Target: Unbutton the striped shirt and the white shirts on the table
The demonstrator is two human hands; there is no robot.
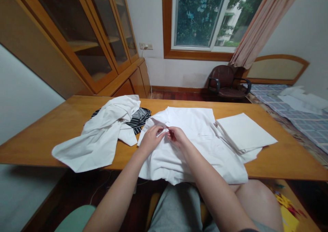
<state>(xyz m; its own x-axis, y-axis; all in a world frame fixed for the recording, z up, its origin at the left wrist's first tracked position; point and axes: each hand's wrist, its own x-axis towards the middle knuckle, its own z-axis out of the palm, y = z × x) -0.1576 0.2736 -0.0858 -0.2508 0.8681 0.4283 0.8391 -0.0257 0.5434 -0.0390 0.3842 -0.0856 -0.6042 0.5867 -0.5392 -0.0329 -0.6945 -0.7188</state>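
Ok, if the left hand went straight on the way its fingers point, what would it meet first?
Likely the right hand, close beside the left hand at the white cloth; a fold of it might come first, as depth is unclear.

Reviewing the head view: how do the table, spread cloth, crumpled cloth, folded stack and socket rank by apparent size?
1. Table
2. Spread cloth
3. Crumpled cloth
4. Folded stack
5. Socket, though it is also the farthest away.
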